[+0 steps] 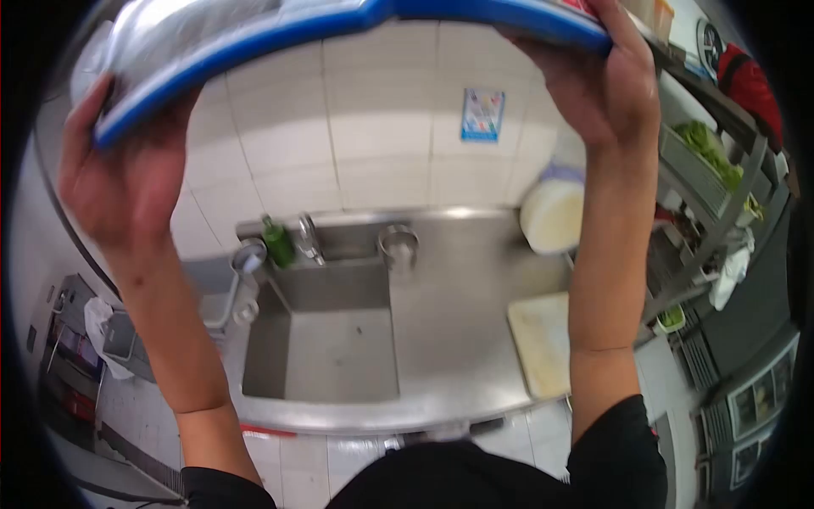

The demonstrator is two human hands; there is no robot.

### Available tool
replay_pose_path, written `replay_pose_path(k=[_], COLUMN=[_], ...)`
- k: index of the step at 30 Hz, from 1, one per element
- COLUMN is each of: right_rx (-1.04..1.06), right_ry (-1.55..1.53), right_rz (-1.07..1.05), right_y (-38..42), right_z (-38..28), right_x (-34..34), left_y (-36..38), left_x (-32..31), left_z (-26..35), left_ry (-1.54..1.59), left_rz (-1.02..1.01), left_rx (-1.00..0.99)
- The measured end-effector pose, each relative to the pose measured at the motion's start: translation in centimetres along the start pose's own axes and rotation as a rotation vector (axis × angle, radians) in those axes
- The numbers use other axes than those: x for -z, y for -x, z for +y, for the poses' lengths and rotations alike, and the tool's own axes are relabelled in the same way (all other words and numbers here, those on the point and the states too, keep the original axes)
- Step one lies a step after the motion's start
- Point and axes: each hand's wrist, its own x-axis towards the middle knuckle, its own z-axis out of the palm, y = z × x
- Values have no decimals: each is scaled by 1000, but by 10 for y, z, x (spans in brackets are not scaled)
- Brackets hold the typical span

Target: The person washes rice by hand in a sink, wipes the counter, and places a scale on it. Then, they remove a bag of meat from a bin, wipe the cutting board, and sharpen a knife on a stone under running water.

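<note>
Both arms are raised high in front of me. A long object with a blue edge (pixel 254 49) and a shiny, silvery, see-through-looking top spans the upper part of the view, cut off by the frame; its exact kind does not show. My left hand (pixel 131 165) grips its left end, fingers curled round the blue edge. Closed on the right end, my right hand (pixel 612 89) has its thumb side over the blue edge. Beneath them lies a steel sink (pixel 339 356) set in a metal counter (pixel 458 322).
Behind the sink stand a tap (pixel 310 237), a green bottle (pixel 277 243) and a metal pot (pixel 398 242). A cutting board (pixel 539 352) and a round pale object (pixel 551 216) sit at right. Shelving with leafy greens (pixel 712 153) is farther right. A small poster (pixel 483 114) hangs on the tiles.
</note>
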Motion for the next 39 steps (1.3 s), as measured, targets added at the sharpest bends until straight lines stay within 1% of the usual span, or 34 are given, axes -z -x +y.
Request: replay_pose_path(k=[1, 2, 3, 4, 5, 6, 7, 9, 12, 13, 15, 17, 19, 23, 26, 27, 29, 30, 31, 33, 35, 37, 38, 39], right_rx=[-43, -88, -100, -95, -173, -240, -295, -467, -625, -625, -727, -767, -810, -895, -996, -998, -1188, -1232, -1234, -1176, -1233, -1270, -1289, -1301], right_ry=[-36, -308, -73, 159, 184, 156, 73, -18, -67, -69, -111, -118, -131, -190, 4, 1, 119, 103, 96, -210, -172, -254, -249, -257], right_rz=[66, -80, 153, 218, 244, 320, 334, 441, 555, 557, 607, 631, 656, 668, 508, 513, 386, 374, 368, 793, 809, 632, 679, 661], right_y=[50, 81, 120, 154, 189, 224, 262, 331, 405, 425, 465, 495, 516, 552, 584, 593, 604, 617, 618, 617, 593, 576, 571, 566], right_z=[5, 21, 25, 31, 38, 47, 57, 73, 84, 89, 94, 95, 99, 100, 120, 124, 137, 150, 157, 168, 173, 180, 185, 186], right_x=[26, 60, 49, 40, 51, 61, 80, 101, 121, 131, 150, 164, 177, 187, 201, 208, 227, 243, 249, 259, 252, 251, 252, 252], left_y=[47, 80, 113, 148, 178, 204, 229, 277, 349, 369, 401, 427, 444, 483, 507, 518, 539, 538, 539, 543, 539, 544, 550, 556], left_x=[8, 14, 18, 18, 17, 12, 7, 3, 15, 20, 20, 18, 15, 25, 38, 49, 76, 68, 69, 72, 64, 63, 62, 61], left_z=[-15, -26, -40, -56, -75, -95, -115, -149, -193, -206, -229, -247, -257, -268, -272, -275, -284, -285, -284, -282, -279, -278, -277, -278], left_ry=[86, 4, -87, -133, -180, -184, -187, -100, 26, 55, 108, 143, 146, 62, 22, 20, -134, -155, -162, -309, -316, -316, -324, -319], left_rz=[-8, 186, 371, 322, 262, 244, 225, 300, 400, 418, 472, 501, 526, 539, 608, 609, 546, 569, 575, 567, 535, 627, 648, 686], left_rx=[146, 184, 220, 281, 334, 388, 436, 538, 723, 773, 845, 889, 919, 1063, 1120, 1126, 1177, 1142, 1139, 1218, 1185, 1167, 1158, 1158])
